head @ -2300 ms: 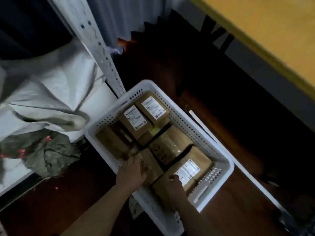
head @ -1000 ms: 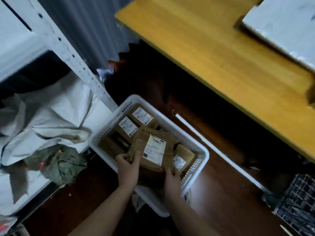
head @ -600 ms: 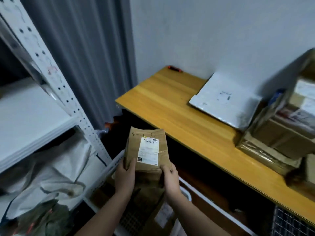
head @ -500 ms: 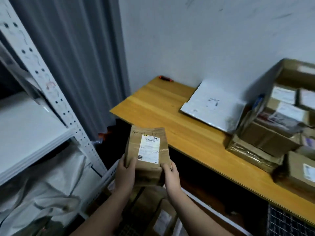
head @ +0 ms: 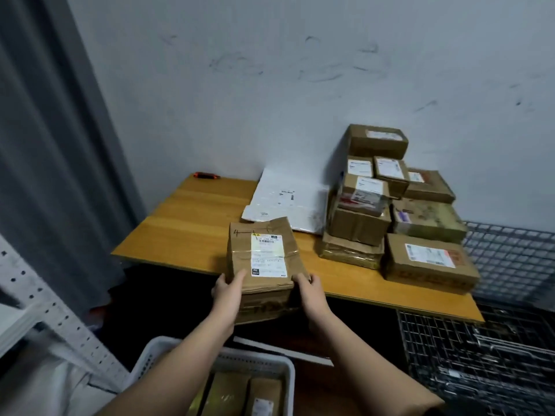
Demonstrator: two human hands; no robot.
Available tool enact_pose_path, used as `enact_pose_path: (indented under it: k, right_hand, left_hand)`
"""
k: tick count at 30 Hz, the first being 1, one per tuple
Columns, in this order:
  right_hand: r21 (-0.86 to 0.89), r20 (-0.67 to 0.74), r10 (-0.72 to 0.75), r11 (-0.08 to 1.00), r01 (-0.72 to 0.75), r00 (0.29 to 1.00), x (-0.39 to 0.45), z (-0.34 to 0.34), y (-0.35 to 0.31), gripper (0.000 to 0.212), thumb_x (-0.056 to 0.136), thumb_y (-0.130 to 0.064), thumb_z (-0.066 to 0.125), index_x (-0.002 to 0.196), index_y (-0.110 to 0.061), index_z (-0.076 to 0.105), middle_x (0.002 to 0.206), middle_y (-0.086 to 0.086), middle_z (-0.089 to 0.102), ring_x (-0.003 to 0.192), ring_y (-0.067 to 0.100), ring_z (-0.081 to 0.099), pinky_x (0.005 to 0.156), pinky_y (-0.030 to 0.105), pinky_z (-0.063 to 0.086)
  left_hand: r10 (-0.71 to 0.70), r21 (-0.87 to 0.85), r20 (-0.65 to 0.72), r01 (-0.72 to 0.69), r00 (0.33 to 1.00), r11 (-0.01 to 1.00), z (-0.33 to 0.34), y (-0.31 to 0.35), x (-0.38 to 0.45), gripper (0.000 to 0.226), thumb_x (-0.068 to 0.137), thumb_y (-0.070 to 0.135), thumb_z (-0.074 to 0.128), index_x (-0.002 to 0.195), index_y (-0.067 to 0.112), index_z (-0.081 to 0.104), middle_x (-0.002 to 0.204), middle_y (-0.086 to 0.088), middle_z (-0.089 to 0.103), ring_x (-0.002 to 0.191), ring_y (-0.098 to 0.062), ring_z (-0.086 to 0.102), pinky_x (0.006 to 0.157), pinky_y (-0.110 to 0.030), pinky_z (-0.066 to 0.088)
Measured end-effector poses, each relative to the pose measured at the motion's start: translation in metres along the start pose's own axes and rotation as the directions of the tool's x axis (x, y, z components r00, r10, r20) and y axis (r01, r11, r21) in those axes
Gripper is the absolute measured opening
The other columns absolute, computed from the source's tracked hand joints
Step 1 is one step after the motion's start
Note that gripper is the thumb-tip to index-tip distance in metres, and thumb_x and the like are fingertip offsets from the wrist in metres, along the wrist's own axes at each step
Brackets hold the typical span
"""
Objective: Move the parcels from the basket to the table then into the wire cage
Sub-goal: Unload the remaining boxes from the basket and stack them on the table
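The brown cardboard parcel with a white shipping label (head: 260, 256), which a moment ago was lifted out of the white perforated plastic basket (head: 271, 366) and held in the air below the desk edge, is now carried up to the front edge of the yellow wooden desk (head: 192, 223). It seems that a second brown box sits under it, so both travel as one stack. The left hand (head: 226, 291) grips the stack at its left near corner and the right hand (head: 309, 288) grips the right near corner, fingers curled round the edges. Whether the far side already rests on the desk I cannot tell; the near side hangs over the edge.

In my judgement the step basket-to-desk is almost complete for this stack. More brown parcels remain in the basket, and a pile of brown cardboard boxes (head: 393, 205) waits on the desk just beside a flat white mailer bag (head: 288, 202). The grey wire cage (head: 480, 364) stands to the right, under and behind the desk end.
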State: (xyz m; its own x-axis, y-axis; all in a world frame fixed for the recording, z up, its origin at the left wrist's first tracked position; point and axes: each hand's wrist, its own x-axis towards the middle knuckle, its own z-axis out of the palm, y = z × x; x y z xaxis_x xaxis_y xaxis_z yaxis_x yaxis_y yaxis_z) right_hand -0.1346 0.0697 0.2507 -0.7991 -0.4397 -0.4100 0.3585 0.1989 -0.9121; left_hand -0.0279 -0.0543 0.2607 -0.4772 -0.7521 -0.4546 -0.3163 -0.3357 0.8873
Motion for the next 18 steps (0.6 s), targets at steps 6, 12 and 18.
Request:
enact_pose_path:
  k: [6,12,18]
  right_hand:
    - [-0.169,-0.108,-0.047,0.985,0.028,0.993,0.017,-0.051,-0.021,0.02,0.092,-0.03,0.052,0.106,-0.016,0.057,0.117,0.013,0.056,0.099,0.024,0.055,0.079,0.033,0.045]
    - [-0.287,-0.09,-0.087,0.956,0.057,0.992,0.07,-0.069,-0.044,0.019,0.093,-0.027,0.055,0.103,-0.012,0.051,0.111,0.011,0.055,0.096,0.023,0.049,0.076,0.029,0.037]
    - [-0.32,-0.023,-0.039,0.947,0.03,0.999,0.136,-0.066,-0.06,0.041,0.094,-0.034,0.055,0.124,-0.008,0.041,0.116,0.01,0.051,0.104,0.025,0.049,0.091,0.037,0.041]
  left_hand:
    - [-0.181,0.04,0.195,0.177,0.964,0.983,0.041,0.011,-0.007,0.094,0.069,0.078,0.051,0.144,0.025,0.035,0.141,-0.005,0.046,0.127,-0.027,0.043,0.102,-0.046,0.036]
    - [-0.318,-0.023,0.234,0.332,0.919,0.943,0.074,0.02,0.002,0.071,0.085,0.06,0.056,0.142,0.023,0.037,0.146,-0.009,0.039,0.135,-0.031,0.035,0.103,-0.045,0.039]
    - [-0.416,-0.23,0.191,0.453,0.889,0.861,0.112,0.027,0.036,0.072,0.085,0.047,0.065,0.143,0.017,0.035,0.144,-0.016,0.039,0.129,-0.042,0.041,0.102,-0.056,0.041]
